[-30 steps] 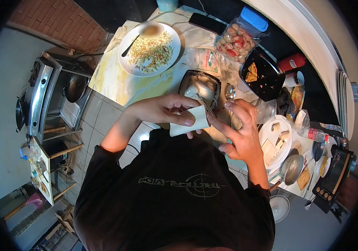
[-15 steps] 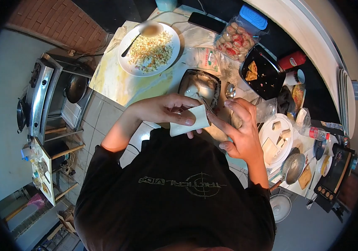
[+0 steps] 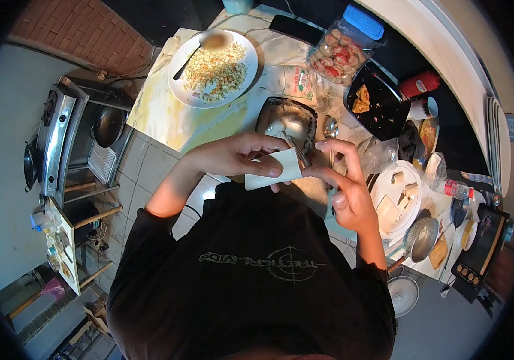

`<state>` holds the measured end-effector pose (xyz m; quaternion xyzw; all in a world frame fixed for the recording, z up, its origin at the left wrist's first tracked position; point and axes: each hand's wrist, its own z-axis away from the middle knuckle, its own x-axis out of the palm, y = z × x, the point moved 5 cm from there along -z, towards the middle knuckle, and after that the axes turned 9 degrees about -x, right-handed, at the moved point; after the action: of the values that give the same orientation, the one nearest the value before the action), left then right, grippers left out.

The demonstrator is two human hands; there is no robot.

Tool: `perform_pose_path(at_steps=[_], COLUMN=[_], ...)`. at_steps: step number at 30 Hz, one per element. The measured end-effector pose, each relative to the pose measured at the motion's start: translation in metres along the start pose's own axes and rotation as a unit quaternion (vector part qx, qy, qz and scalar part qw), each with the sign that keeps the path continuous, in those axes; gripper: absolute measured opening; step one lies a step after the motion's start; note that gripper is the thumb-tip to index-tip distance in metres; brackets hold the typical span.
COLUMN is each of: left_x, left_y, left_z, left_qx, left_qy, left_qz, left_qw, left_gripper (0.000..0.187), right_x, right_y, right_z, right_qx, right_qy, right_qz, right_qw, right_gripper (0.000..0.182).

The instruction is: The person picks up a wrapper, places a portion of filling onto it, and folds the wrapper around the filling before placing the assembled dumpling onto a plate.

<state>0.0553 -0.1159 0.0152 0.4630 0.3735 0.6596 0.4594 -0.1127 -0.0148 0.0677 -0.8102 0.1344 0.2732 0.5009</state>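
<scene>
My left hand [image 3: 230, 155] is closed around a thin, pale square dough wrapper [image 3: 269, 171], with the thumb lying over its face. The wrapper is held up in front of my chest. My right hand [image 3: 347, 186] has its fingers apart, and its index fingertip is at the wrapper's right edge. A narrow greyish strip [image 3: 297, 150] stands up by that edge; I cannot make out what it is. Just beyond my hands, a dark square bowl [image 3: 261, 116] holds a white substance, partly hidden by the left hand.
A white plate [image 3: 176, 93] of chopped filling, with a spoon, stands at the back left. On the right are a black tray [image 3: 389, 117], a bag of round pieces [image 3: 336, 55], an oval plate [image 3: 413, 210] of pale pieces and a pan [image 3: 421, 240].
My right hand's fingers have shifted, with the thumb drawn up closer to the index finger. The wrapper has tilted slightly, still in my left hand.
</scene>
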Motion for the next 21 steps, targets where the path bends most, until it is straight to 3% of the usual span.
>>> perform_pose_path(at_steps=[2, 5, 7, 10, 15, 17, 19, 21], left_x=[0.001, 0.003, 0.002, 0.008, -0.001, -0.005, -0.010, -0.012], left_y=[-0.001, 0.006, 0.013, 0.021, 0.005, 0.000, -0.004, -0.006], left_z=[0.000, 0.002, 0.004, 0.006, 0.006, 0.006, 0.010, 0.013], left_qx=[0.010, -0.007, -0.015, -0.038, -0.024, -0.005, -0.042, -0.038], left_qy=[0.025, 0.085, 0.166, 0.200, 0.196, 0.209, 0.242, 0.250], left_qz=[-0.017, -0.078, -0.228, -0.317, -0.221, -0.171, -0.175, -0.189], left_qw=[0.999, 0.993, 0.959, 0.926, 0.955, 0.963, 0.954, 0.949], left_gripper=[0.040, 0.039, 0.038, 0.038, 0.040, 0.043, 0.045, 0.046], right_x=[0.001, 0.002, 0.004, 0.007, 0.004, 0.008, 0.019, 0.033], right_y=[0.003, 0.006, 0.010, 0.021, 0.041, 0.062, 0.089, 0.102], right_z=[-0.001, 0.000, 0.001, 0.004, 0.002, 0.003, 0.011, 0.012], right_qx=[0.021, 0.057, 0.088, 0.128, 0.151, 0.123, 0.129, 0.078], right_qy=[0.020, 0.030, 0.025, 0.028, 0.092, 0.062, 0.040, -0.017], right_qz=[-0.066, -0.035, -0.047, -0.099, -0.124, 0.185, 0.213, 0.304], right_qw=[0.997, 0.997, 0.995, 0.987, 0.976, 0.973, 0.968, 0.949], right_gripper=[0.058, 0.046, 0.039, 0.029, 0.023, 0.022, 0.021, 0.024])
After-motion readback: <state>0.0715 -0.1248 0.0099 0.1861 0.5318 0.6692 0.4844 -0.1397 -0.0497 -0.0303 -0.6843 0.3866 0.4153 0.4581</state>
